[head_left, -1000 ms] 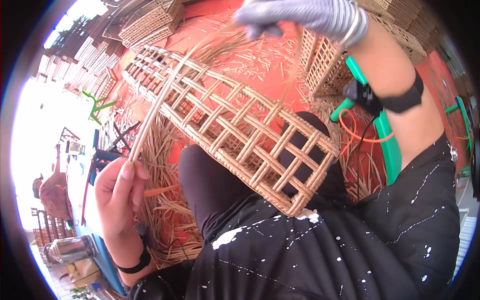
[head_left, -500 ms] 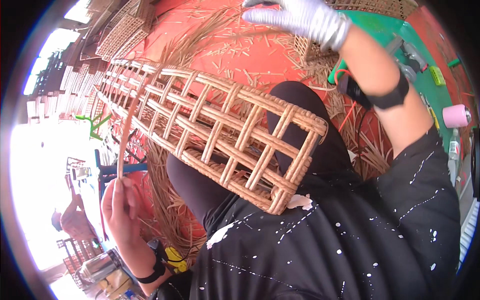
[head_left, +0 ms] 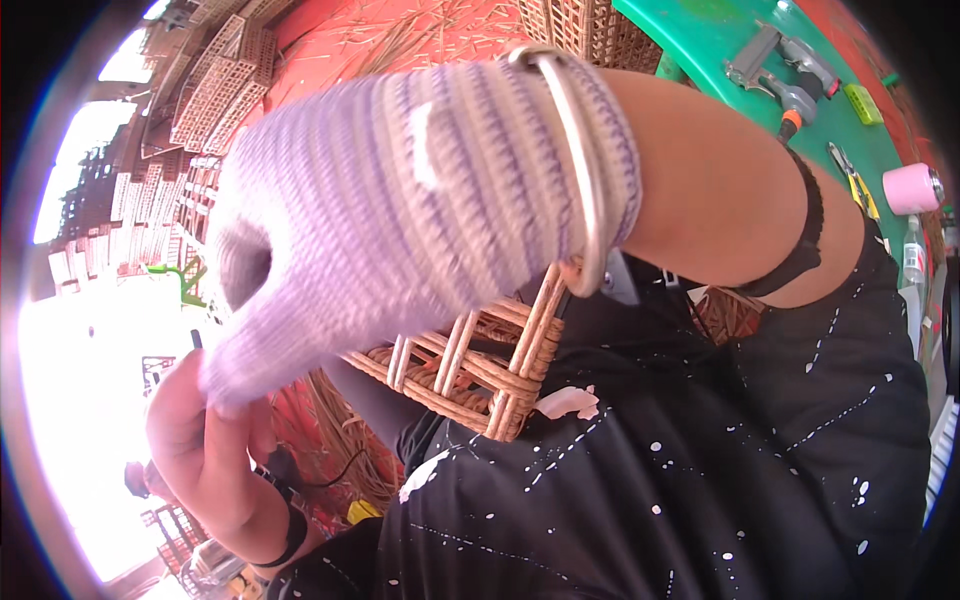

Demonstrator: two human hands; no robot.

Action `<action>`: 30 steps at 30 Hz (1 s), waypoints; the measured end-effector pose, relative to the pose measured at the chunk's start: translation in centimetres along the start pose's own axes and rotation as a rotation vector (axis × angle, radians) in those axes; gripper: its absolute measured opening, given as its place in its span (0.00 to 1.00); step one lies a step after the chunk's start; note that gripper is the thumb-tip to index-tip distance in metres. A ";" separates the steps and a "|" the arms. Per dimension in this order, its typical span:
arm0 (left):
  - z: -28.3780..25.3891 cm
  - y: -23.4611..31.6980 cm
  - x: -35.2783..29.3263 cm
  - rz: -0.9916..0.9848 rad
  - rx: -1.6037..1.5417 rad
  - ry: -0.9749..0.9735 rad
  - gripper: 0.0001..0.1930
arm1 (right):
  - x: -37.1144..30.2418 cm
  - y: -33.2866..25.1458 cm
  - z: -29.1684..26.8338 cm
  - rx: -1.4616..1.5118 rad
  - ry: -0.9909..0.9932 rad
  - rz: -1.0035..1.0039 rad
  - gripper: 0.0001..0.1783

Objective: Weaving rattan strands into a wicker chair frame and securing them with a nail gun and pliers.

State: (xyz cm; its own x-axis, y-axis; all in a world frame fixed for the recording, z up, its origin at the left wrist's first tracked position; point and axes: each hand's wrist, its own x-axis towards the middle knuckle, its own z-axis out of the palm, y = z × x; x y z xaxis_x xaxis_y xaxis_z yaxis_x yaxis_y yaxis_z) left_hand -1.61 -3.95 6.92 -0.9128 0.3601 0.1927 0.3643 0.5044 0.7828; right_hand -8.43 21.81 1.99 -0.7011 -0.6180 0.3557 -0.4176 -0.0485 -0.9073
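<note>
My right hand [head_left: 390, 190], in a knitted glove with white and purple stripes and a metal bangle at its wrist, reaches across to the left, close to the camera. Its fingers curl in and its thumb side meets the fingertips of my bare left hand [head_left: 205, 440]. The left fingers are bent and pressed together; a small dark tip shows above them. What either hand pinches is hidden by the glove. Behind the glove an open-weave wicker frame [head_left: 515, 390] rests on my lap, and only its near end shows.
On the right, a green table [head_left: 700, 40] bears a pneumatic tool [head_left: 790, 95] and yellow-handled pliers [head_left: 853, 180]. Beside it are a pink tumbler [head_left: 908, 190] and a clear bottle [head_left: 913, 250]. Wicker pieces [head_left: 225, 85] stack at far left; loose strips [head_left: 400, 30] litter the red floor.
My right hand has come down and left from the upper right to meet my left hand, covering most of the frame. The thin brown strip in my left hand has gone from sight.
</note>
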 end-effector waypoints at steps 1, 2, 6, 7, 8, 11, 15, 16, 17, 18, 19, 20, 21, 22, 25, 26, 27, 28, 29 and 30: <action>0.0 0.0 0.7 0.022 -0.014 -0.020 0.11 | -0.5 -1.4 -0.6 -0.106 0.005 -0.022 0.18; -0.3 -0.1 1.3 -0.034 -0.046 -0.105 0.11 | -1.1 -2.6 -1.1 -0.214 0.009 -0.040 0.18; -1.7 -2.5 0.4 -0.137 -0.141 -0.098 0.11 | -1.8 -2.5 -2.6 -0.167 0.105 0.096 0.21; -2.3 -2.7 -0.4 -0.186 -0.139 -0.068 0.11 | -1.4 -0.9 -2.8 -0.117 0.074 0.065 0.21; -2.5 -2.7 -1.0 -0.232 -0.099 -0.039 0.11 | -0.7 0.8 -2.6 -0.124 0.106 0.088 0.20; -2.3 -1.8 -0.4 -0.177 0.011 -0.102 0.11 | -1.2 -0.4 -5.6 -0.098 0.068 0.258 0.17; -2.8 -3.2 -0.5 -0.251 0.015 -0.135 0.12 | -1.4 2.7 -6.1 0.021 0.149 0.044 0.14; -3.1 -3.3 -0.6 -0.208 -0.009 -0.131 0.12 | -1.5 2.5 -6.1 0.021 0.166 0.041 0.14; -3.3 -3.5 -0.7 -0.165 -0.034 -0.129 0.13 | -1.6 2.2 -6.2 0.021 0.184 0.038 0.14; -3.3 -3.6 -0.6 -0.169 -0.037 -0.132 0.13 | -1.0 0.8 -5.6 -0.142 0.252 0.225 0.16; -3.3 -3.8 -0.4 -0.127 -0.116 -0.158 0.14 | -1.1 1.3 -5.5 -0.141 0.252 0.231 0.16; -3.2 -3.9 -0.3 -0.084 -0.197 -0.184 0.15 | -1.3 2.3 -5.3 -0.036 0.369 0.071 0.17; -3.1 -4.3 -0.7 -0.088 -0.188 -0.180 0.15 | -1.2 3.6 -4.6 0.076 0.480 -0.102 0.18; -3.0 -4.7 -1.1 -0.062 -0.270 -0.145 0.16 | -1.3 4.6 -4.1 0.120 0.595 -0.066 0.19; -1.9 -5.5 -0.7 -0.024 -0.451 -0.095 0.16 | -3.2 7.1 -2.7 0.393 0.939 0.087 0.18; -1.9 -5.4 -0.7 -0.028 -0.519 -0.058 0.17 | -4.6 7.2 -2.3 0.416 0.842 0.210 0.23; -2.0 -5.3 -0.7 -0.033 -0.511 -0.054 0.17 | -4.9 7.3 -1.2 0.425 0.837 0.209 0.23; -1.9 -4.6 0.3 -0.017 -0.529 -0.081 0.17 | -5.0 6.6 -1.3 0.371 0.818 0.223 0.18; -1.7 -3.8 1.2 0.000 -0.548 -0.108 0.16 | -5.1 5.9 -1.6 0.317 0.799 0.237 0.14; -1.5 -3.7 1.5 -0.003 -0.548 -0.113 0.16 | -5.5 5.5 -1.4 0.321 0.720 0.249 0.12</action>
State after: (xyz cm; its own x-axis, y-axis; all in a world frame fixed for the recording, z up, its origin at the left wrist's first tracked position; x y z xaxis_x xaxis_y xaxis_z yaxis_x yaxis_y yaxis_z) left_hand -4.63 -6.43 5.22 -0.8772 0.4563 0.1491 0.1852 0.0351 0.9821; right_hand -7.67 26.09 -4.62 -0.9956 0.0088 0.0929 -0.0918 -0.2662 -0.9595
